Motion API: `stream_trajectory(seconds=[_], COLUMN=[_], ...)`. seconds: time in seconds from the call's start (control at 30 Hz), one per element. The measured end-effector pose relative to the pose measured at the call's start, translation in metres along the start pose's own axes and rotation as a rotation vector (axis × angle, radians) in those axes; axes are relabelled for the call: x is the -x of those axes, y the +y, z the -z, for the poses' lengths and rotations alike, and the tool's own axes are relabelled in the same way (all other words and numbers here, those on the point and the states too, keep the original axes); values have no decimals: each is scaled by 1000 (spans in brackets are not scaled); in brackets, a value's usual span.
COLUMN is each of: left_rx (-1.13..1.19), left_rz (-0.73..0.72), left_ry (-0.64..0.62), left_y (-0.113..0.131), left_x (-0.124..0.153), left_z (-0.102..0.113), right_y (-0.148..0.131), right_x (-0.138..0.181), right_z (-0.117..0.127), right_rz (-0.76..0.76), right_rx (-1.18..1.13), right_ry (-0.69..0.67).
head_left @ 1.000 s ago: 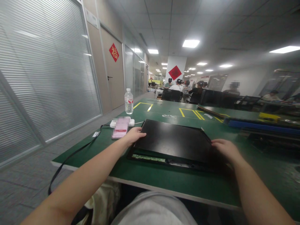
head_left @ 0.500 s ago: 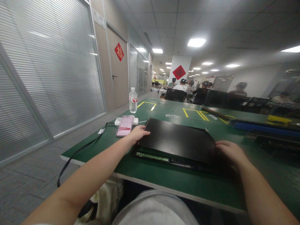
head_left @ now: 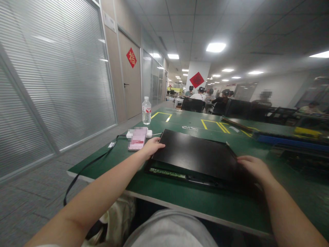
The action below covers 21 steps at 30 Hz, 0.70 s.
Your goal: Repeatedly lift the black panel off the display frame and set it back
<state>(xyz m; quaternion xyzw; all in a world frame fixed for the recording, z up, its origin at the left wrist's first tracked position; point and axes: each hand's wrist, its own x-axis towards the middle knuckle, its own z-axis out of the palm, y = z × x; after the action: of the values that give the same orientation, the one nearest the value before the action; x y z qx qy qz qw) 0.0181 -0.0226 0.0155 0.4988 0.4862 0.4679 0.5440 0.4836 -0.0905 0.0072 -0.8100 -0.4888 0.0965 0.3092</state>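
Observation:
A flat black screen panel [head_left: 197,151] lies tilted over a black frame, its near edge lifted off. Along the frame's near side a narrow green circuit board [head_left: 167,173] shows. My left hand [head_left: 153,148] grips the panel's left edge, thumb on top and fingers partly hidden beneath. At the opposite edge, my right hand [head_left: 253,168] holds the panel's right side, with its fingertips at the rim and the thumb out of sight.
On the green table [head_left: 190,202], left of the panel, lie a pink phone [head_left: 137,140] and a black strap [head_left: 89,163]. A water bottle [head_left: 146,110] stands behind them. Blue and black parts [head_left: 282,140] lie at the right. Several people sit farther back.

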Motion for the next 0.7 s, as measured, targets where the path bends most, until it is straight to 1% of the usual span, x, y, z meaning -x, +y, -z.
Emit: stream_trajectory(seconds=[0.13, 0.23, 0.3, 0.43, 0.6, 0.7], left_rx=[68, 46, -9, -170, -302, -334], left_rz=[-29, -78, -89, -71, -61, -59], left_ry=[2, -15, -1, 73, 107, 105], left_y=[3, 4, 5, 7, 4, -1], left_x=[2, 3, 3, 5, 4, 1], left_z=[0, 1, 1, 1, 3, 5], right_y=[3, 5, 4, 1, 4, 7], right_x=[-1, -2, -1, 1, -1, -4], right_z=[-1, -1, 0, 1, 0, -1], right_rz=[-16, -23, -30, -47, -17, -16], right_rx=[-26, -49, -54, -52, -84, -85], right_ry=[-3, -13, -18, -19, -20, -25])
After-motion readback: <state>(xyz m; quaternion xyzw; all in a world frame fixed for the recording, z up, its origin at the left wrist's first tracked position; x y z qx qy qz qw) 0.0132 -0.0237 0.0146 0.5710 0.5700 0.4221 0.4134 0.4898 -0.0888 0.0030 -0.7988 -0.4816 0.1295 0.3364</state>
